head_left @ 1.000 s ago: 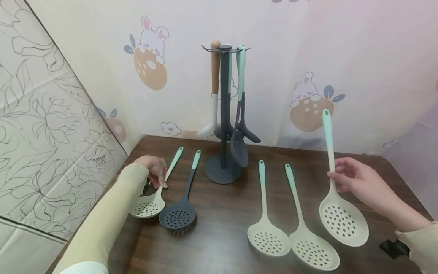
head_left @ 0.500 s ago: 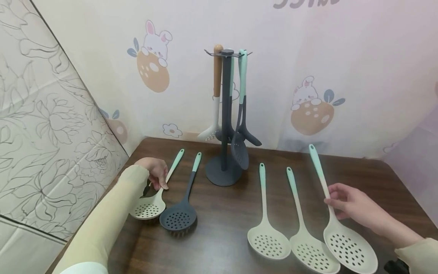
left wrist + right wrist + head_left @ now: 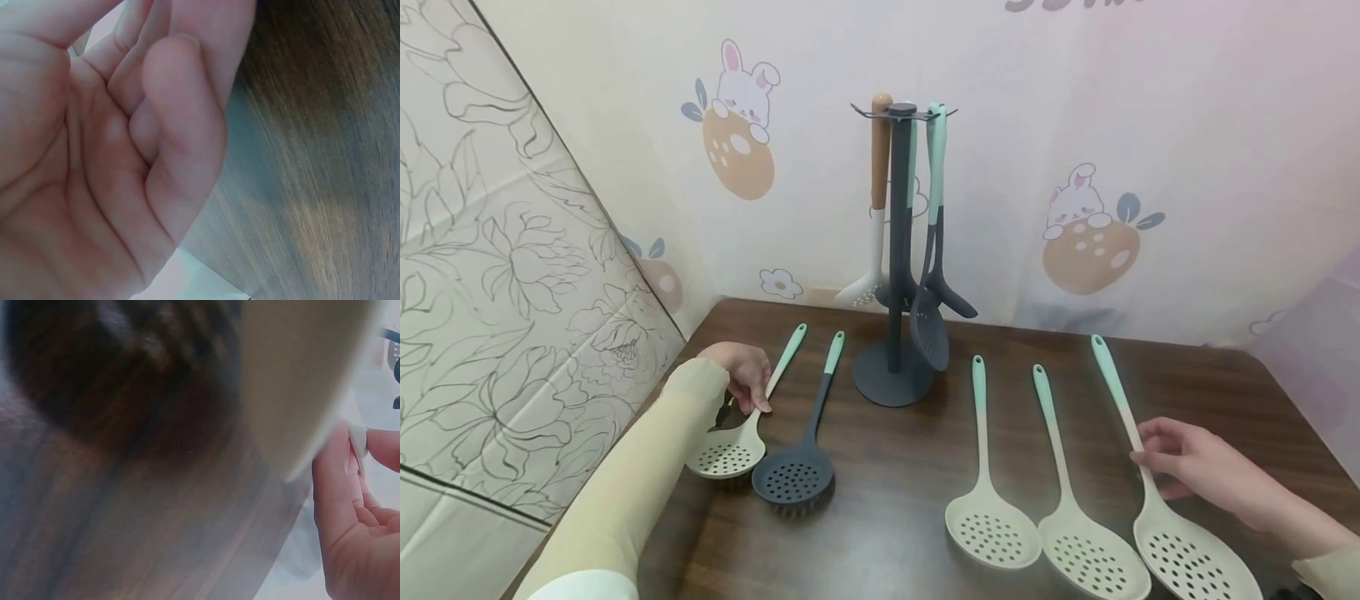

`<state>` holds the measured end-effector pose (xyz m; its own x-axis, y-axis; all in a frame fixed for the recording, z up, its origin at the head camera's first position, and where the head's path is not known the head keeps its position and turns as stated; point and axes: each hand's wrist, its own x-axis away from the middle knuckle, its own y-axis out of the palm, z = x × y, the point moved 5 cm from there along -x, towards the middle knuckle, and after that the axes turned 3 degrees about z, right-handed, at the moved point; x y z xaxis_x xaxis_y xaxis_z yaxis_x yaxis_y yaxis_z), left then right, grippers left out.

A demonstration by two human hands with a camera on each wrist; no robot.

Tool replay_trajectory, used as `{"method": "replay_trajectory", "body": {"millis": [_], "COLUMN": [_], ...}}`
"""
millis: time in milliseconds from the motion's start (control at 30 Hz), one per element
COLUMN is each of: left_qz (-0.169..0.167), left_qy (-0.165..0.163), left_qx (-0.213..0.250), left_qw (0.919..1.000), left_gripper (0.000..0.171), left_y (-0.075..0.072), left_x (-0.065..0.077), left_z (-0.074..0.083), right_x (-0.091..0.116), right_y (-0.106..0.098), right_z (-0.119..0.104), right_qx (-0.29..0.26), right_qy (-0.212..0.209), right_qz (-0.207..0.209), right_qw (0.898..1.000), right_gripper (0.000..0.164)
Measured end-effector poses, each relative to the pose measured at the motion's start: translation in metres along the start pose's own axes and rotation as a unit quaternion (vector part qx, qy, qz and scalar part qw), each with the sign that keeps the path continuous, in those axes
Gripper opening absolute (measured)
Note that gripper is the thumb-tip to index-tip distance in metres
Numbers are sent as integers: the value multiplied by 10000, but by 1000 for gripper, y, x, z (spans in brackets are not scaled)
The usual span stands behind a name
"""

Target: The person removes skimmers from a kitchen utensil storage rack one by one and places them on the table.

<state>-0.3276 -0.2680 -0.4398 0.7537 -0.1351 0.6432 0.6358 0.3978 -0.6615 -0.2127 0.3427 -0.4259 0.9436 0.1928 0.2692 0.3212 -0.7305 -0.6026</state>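
At the left of the table, my left hand point(image 3: 745, 375) pinches the handle of a cream skimmer point(image 3: 726, 454) with a mint handle end. In the left wrist view that hand's fingers are curled, and their tips are hidden. A dark grey skimmer point(image 3: 793, 477) lies just right of it. On the right side, my right hand point(image 3: 1195, 462) pinches a larger cream skimmer point(image 3: 1195, 558) by its handle between thumb and fingers. Whether its bowl touches the table, I cannot tell. Two other cream skimmers, one nearer the middle point(image 3: 992, 529) and one beside the held one point(image 3: 1093, 550), lie to its left.
A dark grey utensil stand point(image 3: 892, 379) stands at the back middle of the brown wooden table point(image 3: 865, 542). Several utensils hang from it, including a white one with a wooden handle point(image 3: 880, 158). A patterned cloth wall point(image 3: 820, 200) rises behind the table.
My right hand has lowered its skimmer toward the front right, beside the other cream ones. My left hand has stayed on its skimmer's handle.
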Motion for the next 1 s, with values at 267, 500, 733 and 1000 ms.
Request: {"method": "replay_trajectory", "body": {"millis": [267, 500, 733, 1000], "left_qz": [-13, -11, -44, -94], "left_qy": [-44, -19, -74, -60], "left_qx": [53, -49, -25, -138], "left_qw": [10000, 10000, 10000, 9998], "left_gripper": [29, 30, 30, 29], "left_y": [-1, -1, -2, -2], "left_x": [1, -1, -3, -4], "left_z": [0, 0, -1, -3], "right_x": [3, 0, -1, 0], "right_y": [5, 9, 10, 14], "right_z": [10, 15, 20, 26], "right_qx": [17, 214, 192, 141], "right_qy": [124, 314, 449, 645], "right_qz": [82, 82, -41, -150], "right_qw": [9999, 9992, 9988, 9977], "right_gripper": [42, 40, 41, 39]}}
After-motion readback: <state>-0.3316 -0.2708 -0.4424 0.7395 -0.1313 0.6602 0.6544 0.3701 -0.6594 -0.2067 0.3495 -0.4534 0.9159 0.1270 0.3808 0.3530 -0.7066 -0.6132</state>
